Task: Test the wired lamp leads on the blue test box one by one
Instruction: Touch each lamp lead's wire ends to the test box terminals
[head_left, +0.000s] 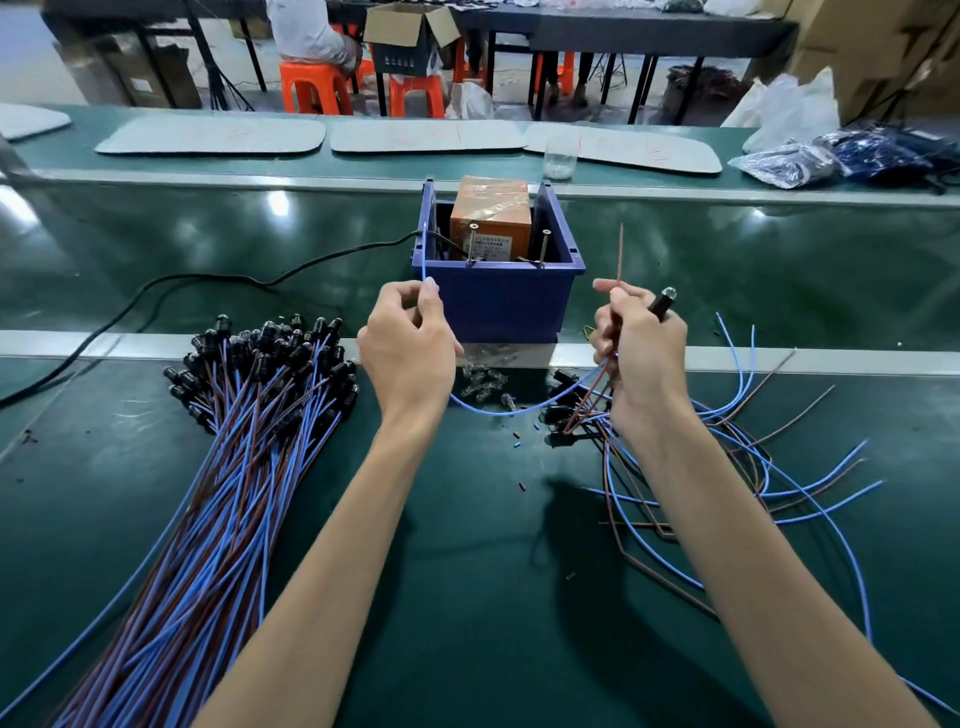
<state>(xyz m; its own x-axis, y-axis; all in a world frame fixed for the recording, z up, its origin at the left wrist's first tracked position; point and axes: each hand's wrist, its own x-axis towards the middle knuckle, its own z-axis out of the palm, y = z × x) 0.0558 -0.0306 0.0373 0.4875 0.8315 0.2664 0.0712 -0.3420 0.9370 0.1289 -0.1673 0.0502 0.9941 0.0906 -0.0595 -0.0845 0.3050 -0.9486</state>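
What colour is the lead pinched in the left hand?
The thin wire lead in the left hand is light blue; head view.

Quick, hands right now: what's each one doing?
Left hand: pinches the blue lead.
Right hand: grips the brown lead and the lamp.

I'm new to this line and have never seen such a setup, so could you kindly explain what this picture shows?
No machine here: one camera, worn on a person's head, looks down at their bare hands. The left hand pinches a blue wire; the right hand grips a brown wire and a small black lamp. Ahead stands the blue test box, holding an orange unit and two upright metal pins. On the green table lie a big bundle of wired lamps on the left, a looser tangle on the right, and small glass bulbs by the box.
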